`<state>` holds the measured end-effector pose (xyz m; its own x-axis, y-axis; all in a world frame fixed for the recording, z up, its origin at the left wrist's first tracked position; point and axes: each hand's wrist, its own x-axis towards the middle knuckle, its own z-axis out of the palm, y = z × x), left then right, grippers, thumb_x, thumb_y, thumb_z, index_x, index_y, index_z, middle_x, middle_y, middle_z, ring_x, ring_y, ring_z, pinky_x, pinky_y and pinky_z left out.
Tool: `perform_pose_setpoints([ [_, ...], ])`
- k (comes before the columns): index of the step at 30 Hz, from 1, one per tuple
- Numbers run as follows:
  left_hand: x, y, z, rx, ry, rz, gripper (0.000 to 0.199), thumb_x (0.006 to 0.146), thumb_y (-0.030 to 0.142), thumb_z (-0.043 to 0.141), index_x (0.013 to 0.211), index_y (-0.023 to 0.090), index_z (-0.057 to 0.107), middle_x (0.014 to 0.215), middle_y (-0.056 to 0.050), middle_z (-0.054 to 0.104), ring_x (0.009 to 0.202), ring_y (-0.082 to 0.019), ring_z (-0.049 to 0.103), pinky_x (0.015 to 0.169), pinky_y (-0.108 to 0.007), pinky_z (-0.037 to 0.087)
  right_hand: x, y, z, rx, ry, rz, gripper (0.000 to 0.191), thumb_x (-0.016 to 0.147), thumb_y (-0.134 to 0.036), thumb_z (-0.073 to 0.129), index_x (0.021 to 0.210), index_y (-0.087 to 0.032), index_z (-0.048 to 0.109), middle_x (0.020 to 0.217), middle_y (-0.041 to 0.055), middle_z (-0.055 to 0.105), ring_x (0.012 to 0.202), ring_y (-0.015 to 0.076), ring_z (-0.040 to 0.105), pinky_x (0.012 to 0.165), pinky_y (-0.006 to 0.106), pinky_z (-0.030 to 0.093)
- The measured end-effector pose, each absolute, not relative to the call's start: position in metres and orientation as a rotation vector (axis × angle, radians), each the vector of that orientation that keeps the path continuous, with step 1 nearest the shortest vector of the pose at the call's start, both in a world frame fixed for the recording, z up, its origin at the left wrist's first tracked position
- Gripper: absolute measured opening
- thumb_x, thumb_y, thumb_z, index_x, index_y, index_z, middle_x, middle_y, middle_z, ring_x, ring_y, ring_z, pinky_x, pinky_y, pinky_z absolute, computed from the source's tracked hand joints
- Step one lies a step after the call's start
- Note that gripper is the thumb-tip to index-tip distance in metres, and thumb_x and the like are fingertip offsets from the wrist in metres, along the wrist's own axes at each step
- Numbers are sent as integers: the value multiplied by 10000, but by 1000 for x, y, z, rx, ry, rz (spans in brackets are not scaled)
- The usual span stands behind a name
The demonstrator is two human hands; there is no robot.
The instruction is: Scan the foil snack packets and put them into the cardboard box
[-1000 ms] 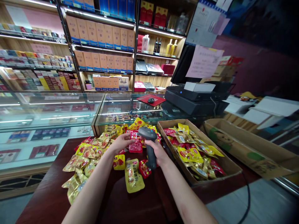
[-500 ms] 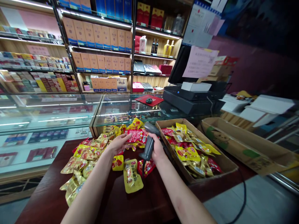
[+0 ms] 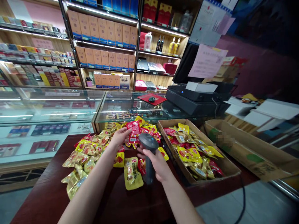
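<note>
**Q:** What is the state of the right grip?

**A:** The right grip [image 3: 156, 165] is clamped around the handle of a grey handheld barcode scanner [image 3: 149, 158]. The fingers are wrapping the handle from the right side, and the scanner head is standing upward, near the packet but not touching it.

**Q:** What is the left grip doing?

**A:** The left grip [image 3: 119, 139] is extending toward the far side of the work area, its fingertips closing on the lower edge of a red vacuum-sealed food packet [image 3: 134, 131]. The packet is standing tilted above the other items.

**Q:** What is surrounding the grips?

**A:** A loose pile of gold and yellow food pouches [image 3: 81, 155] is spreading across the dark wooden desk [image 3: 39, 193], and a yellow pouch [image 3: 132, 173] is lying just left of the scanner's base. A cardboard tray [image 3: 231, 169] is holding more pouches to the right.

**Q:** What is standing farther out?

**A:** A flatter cardboard box [image 3: 247, 152] is lying beyond the tray. A glass display counter [image 3: 58, 105] is extending behind the desk, with a black point-of-sale unit [image 3: 196, 98] standing at its right end. Stocked wooden shelves [image 3: 154, 81] are lining the back wall.
</note>
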<state>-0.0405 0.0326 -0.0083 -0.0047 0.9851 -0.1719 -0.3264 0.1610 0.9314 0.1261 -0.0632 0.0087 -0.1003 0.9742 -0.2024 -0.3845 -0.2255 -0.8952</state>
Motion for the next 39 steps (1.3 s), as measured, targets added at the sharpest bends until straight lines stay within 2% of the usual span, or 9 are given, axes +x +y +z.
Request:
perform_pose_setpoints([
  [2,-43,32,-6,844,1086,1279,376,562,376,803,798,156,610,717,1,657,556,-87,592,447,-162,409,126,-74,13,-1073,-912,1613,318,642,-341,726,893,-180,614,1022,81,672,757,213,680,584,318,556],
  [4,-43,33,-8,834,1098,1296,398,535,390,810,785,156,607,717,5,659,559,-87,586,451,-164,408,123,-83,13,-1122,-975,1645,314,650,-399,710,838,-177,592,923,73,679,574,174,648,435,281,503],
  [6,-42,34,-11,822,1103,1306,417,518,393,816,788,153,608,719,2,660,557,-89,585,461,-173,420,119,-91,10,-1175,-1027,1650,303,666,-437,688,756,-174,567,696,29,654,439,129,570,371,244,445],
  [8,-40,35,-15,818,1077,1307,427,515,390,817,806,150,616,741,-9,670,573,-100,598,483,-189,448,114,-96,4,-1220,-1071,1640,302,696,-456,658,704,-178,541,490,-25,554,355,99,485,351,221,404],
  [10,-40,36,-18,832,1052,1300,427,524,392,812,821,147,628,767,-25,683,596,-116,615,503,-206,473,111,-100,-2,-1250,-1111,1619,315,727,-476,626,692,-181,522,398,-54,475,314,86,424,340,212,378],
  [16,-37,36,-20,848,1062,1288,381,540,377,805,795,154,632,744,-24,692,565,-119,616,457,-193,462,108,-104,-11,-1270,-1177,1521,347,754,-514,593,735,-189,476,403,-60,472,311,90,420,335,211,369],
  [22,-38,38,-22,836,1035,1288,344,562,349,801,799,161,637,735,-11,685,588,-122,625,476,-200,471,110,-102,-6,-1266,-1180,1507,345,748,-511,598,760,-193,467,403,-68,459,311,93,415,329,211,362],
  [32,-37,36,-20,820,1023,1279,427,533,374,816,848,139,649,746,-29,662,600,-125,612,524,-238,499,111,-103,-5,-1281,-1189,1498,355,739,-530,593,732,-199,465,406,-63,457,319,92,412,339,212,366],
  [39,-40,38,-22,818,1113,1323,427,509,351,829,828,130,651,689,-30,652,561,-107,581,484,-194,441,112,-104,-5,-1283,-1180,1496,358,732,-533,598,709,-201,465,413,-60,456,326,95,413,343,219,376],
])
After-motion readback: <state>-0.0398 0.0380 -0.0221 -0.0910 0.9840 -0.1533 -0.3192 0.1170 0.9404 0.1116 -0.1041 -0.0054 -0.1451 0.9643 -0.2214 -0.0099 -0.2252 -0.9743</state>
